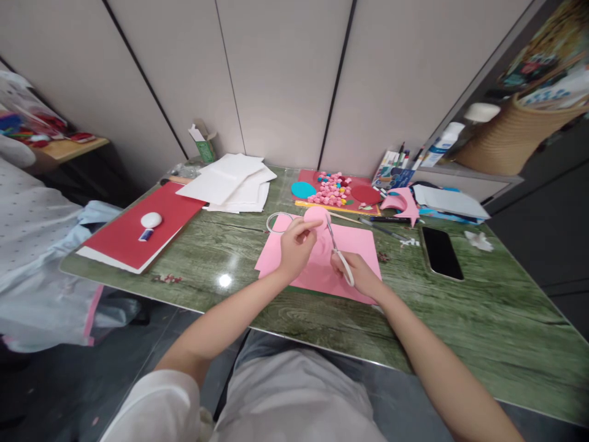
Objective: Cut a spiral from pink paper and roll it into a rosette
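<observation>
My left hand (297, 247) pinches a round pink paper circle (316, 215) by its lower edge. In my right hand (356, 273) are white-handled scissors (344, 267), their blades pointing up along the circle's right side. Whether the blades touch the paper I cannot tell. Beneath both hands lie sheets of pink paper (363, 242) on the green wood-patterned table. Just left of the circle rests a thin white ring (276, 223), partly behind my left hand.
Behind the sheets, small pink paper pieces (329, 191) and a blue circle (303, 189) lie by a red sheet. A pink offcut (405, 204), a phone (442, 253) and a pen box (393, 169) are at right. White papers (230, 178) and a red folder (133, 230) lie left; another person (41, 239) is beyond.
</observation>
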Demonstrator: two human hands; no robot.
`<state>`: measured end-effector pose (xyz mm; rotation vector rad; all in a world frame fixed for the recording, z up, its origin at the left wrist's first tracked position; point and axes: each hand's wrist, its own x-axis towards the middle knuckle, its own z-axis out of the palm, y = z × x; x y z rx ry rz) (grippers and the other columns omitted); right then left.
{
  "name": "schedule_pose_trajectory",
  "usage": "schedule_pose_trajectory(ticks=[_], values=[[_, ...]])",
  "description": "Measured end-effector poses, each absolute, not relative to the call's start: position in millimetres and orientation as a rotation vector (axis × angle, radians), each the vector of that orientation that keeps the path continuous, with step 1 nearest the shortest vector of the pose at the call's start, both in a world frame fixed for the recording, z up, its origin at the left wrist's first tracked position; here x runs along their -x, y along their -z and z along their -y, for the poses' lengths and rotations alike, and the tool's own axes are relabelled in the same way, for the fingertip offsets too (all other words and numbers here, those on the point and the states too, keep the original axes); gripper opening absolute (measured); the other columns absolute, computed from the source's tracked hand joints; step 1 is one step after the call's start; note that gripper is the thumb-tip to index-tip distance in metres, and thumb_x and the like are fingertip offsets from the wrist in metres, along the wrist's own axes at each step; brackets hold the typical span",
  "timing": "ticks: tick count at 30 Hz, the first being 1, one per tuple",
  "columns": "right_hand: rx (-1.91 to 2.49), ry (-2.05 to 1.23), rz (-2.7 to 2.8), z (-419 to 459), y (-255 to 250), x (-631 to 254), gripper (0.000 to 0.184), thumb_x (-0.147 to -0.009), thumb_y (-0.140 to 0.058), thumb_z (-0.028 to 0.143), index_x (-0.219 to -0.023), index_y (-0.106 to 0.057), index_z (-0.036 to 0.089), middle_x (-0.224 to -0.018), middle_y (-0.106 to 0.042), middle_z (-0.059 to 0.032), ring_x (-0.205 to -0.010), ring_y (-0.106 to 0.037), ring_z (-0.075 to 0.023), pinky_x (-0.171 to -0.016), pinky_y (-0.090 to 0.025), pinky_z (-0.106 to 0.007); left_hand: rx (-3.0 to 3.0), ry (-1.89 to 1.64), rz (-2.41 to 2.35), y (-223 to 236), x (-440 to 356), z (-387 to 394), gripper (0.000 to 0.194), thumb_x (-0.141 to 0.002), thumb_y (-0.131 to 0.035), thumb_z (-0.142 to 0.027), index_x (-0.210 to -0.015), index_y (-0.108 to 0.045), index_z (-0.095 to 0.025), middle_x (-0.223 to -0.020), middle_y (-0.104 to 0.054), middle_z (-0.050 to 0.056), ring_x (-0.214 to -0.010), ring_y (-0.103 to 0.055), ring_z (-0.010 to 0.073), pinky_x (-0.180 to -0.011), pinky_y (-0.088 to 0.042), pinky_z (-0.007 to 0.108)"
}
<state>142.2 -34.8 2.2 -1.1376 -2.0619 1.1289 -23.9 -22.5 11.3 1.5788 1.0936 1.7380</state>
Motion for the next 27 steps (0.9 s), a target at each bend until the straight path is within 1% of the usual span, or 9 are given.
schedule_pose_trajectory(ticks=[8, 15, 22, 27], values=[[1.148, -1.142, 2.058, 35.4, -4.5, -141.7, 0.034, -0.084, -0.036, 0.036, -0.056, -0.041, 0.017, -0.054, -0.045, 0.0027, -0.054, -0.04, -0.0107, -0.056, -0.031, -0.024, -1.569, -1.772, -1.08, -10.9, 24.9, 22.0, 0.019, -0.078, -0.049, -0.019, -0.088, -0.065, -0.021, -0.078, -0.053, 0.002, -0.073, -0.048, 0.0111, -0.064, -0.039, 0.024], [1.162, -1.133, 2.055, 35.6, -3.0, -141.7, 0.036, -0.085, -0.035, 0.038, -0.057, -0.042, 0.017, -0.054, -0.045, 0.0026, -0.054, -0.04, -0.0107, -0.055, -0.031, -0.024, -1.525, -1.816, -1.043, -11.1, 23.5, 20.5, 0.02, -0.077, -0.052, -0.022, -0.094, -0.063, -0.022, -0.087, -0.054, 0.005, -0.081, -0.05, 0.0126, -0.067, -0.042, 0.025], [1.15, -1.123, 2.042, 36.3, -2.2, -142.1, 0.035, -0.084, -0.035, 0.039, -0.058, -0.042, 0.017, -0.055, -0.046, 0.0024, -0.054, -0.041, -0.011, -0.055, -0.031, -0.024, -1.562, -1.795, -1.071, -10.3, 22.2, 20.1, 0.02, -0.075, -0.056, -0.022, -0.093, -0.064, -0.022, -0.083, -0.053, 0.004, -0.074, -0.049, 0.0108, -0.061, -0.04, 0.022], [1.161, -1.133, 2.012, 36.8, -1.8, -141.6, 0.035, -0.084, -0.036, 0.041, -0.06, -0.044, 0.017, -0.056, -0.047, 0.0021, -0.054, -0.041, -0.0112, -0.054, -0.032, -0.024, -1.564, -1.779, -1.057, -9.1, 22.3, 19.8, 0.02, -0.075, -0.056, -0.021, -0.093, -0.063, -0.022, -0.082, -0.052, 0.003, -0.072, -0.048, 0.0104, -0.06, -0.039, 0.022]])
